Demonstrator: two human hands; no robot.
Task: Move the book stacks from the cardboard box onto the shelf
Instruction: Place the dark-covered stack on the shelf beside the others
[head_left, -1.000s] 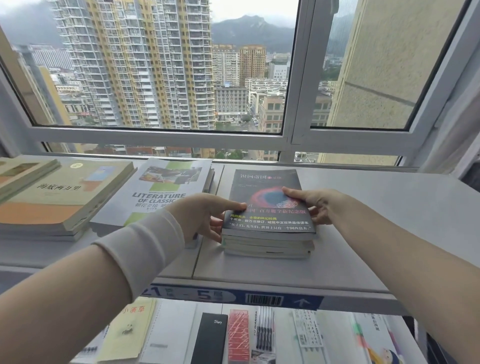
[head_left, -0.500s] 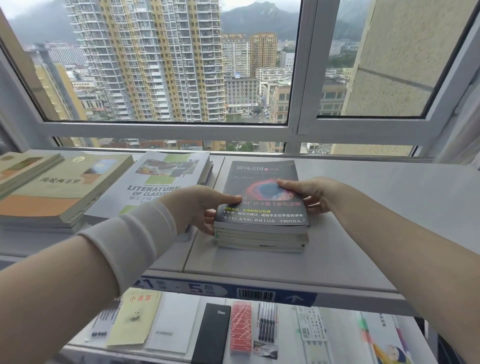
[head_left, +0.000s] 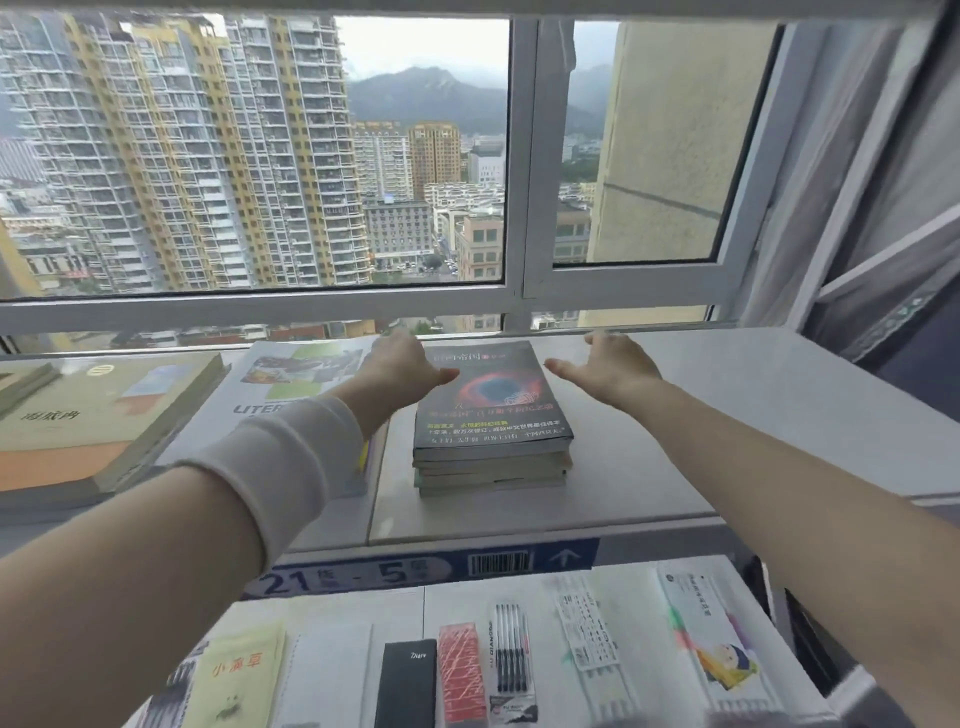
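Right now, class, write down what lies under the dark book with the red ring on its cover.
Several more books lie stacked beneath the dark book; only their edges show, their covers are hidden. They rest on the grey shelf.

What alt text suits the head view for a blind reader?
A stack of dark-covered books lies on a white shelf below a window, with the person's left hand and right hand, both open, at its far corners. Other books lie to its left.
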